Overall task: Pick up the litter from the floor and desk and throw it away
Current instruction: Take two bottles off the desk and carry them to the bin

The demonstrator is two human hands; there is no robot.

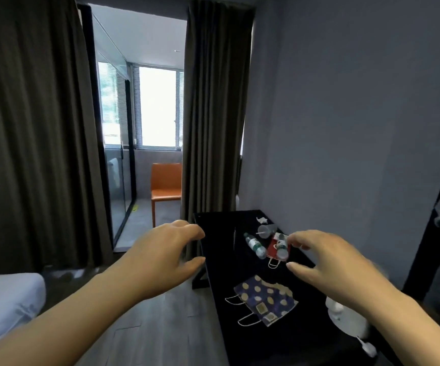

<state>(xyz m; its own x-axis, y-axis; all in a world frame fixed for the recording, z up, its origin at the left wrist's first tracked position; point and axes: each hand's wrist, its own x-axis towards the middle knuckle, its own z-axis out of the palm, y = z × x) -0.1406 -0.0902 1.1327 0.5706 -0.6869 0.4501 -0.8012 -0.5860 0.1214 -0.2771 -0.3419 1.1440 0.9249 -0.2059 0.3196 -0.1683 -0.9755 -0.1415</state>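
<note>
Right grip (327, 260), released and empty, hovers beside bottles (254, 245) on the table (219, 233); spotted bag (266, 299) below it; left grip (166, 249) released.

The white appliance (345, 319) at lower right is blurred and partly hidden by the right forearm. The red paper bag (273, 248) is partly covered by a plastic bottle (281, 247). The bed (5, 299) is cut off by the left edge, the black desk (279, 344) by the bottom edge. The white scrap (261, 220) further up is too small to be identified.
</note>
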